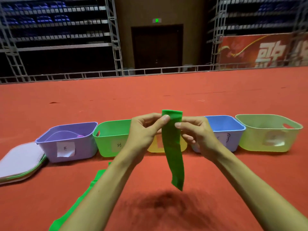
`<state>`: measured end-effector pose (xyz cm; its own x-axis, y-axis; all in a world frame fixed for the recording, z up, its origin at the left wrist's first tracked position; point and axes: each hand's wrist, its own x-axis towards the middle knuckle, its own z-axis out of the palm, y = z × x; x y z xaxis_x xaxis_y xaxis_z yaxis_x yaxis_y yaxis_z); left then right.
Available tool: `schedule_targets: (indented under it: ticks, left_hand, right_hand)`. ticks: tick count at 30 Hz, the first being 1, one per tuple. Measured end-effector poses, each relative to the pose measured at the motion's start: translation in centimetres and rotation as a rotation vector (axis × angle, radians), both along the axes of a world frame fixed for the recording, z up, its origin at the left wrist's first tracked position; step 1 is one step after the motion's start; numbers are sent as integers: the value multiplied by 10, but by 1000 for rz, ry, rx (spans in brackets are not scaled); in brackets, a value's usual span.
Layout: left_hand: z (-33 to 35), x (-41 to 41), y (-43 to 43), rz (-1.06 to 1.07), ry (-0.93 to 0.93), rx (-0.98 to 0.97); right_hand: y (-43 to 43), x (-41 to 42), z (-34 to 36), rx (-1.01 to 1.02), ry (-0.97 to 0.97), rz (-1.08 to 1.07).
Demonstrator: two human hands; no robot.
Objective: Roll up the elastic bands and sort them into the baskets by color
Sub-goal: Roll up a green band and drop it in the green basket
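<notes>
Two hands meet near the top of a green elastic band (pixel 173 147), held up in the air above the red carpet (pixel 166 94). The left hand (pixel 143 129) pinches the band's upper end, its thumb pressed flat on the front just under the top edge. The right hand (pixel 195 132) pinches the opposite edge a little lower, thumb against the band and the other fingers curled. From the hands the band hangs down, its lower end free and clear of the floor.

Beyond the hands stands a row of five baskets, side by side. A purple basket (pixel 66 144) and a green basket (pixel 110 139) stand beyond the left hand. A yellow basket (pixel 150 147) is mostly hidden behind both hands and the band. A blue basket (pixel 225 124) and a pale green basket (pixel 266 134) stand beyond the right hand. Under the left forearm another green band (pixel 80 197) lies on the carpet. Further out to that side sits a flat stack of pale sheets (pixel 20 160).
</notes>
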<state>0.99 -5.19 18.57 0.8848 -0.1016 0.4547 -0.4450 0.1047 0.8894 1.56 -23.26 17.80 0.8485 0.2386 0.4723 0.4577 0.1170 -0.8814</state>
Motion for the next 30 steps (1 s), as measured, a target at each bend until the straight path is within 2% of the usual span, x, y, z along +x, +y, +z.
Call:
schedule_targets:
  ticks: [6, 10, 15, 21, 30]
  left_hand:
    - [17, -1, -5, 6, -4, 39]
    - [26, -5, -5, -21, -19, 37]
    - [35, -6, -3, 36, -49, 54]
    - [39, -7, 2, 52, -41, 54]
    - [47, -7, 6, 15, -10, 23]
  right_hand:
    - [-5, -3, 26, -69, -240, -248]
    - [-5, -4, 36, 8, -182, -219]
    - [-3, -5, 46, 6, -145, -170]
    - [3, -10, 54, -15, -234, -229]
    - [7, -10, 57, -19, -182, -173]
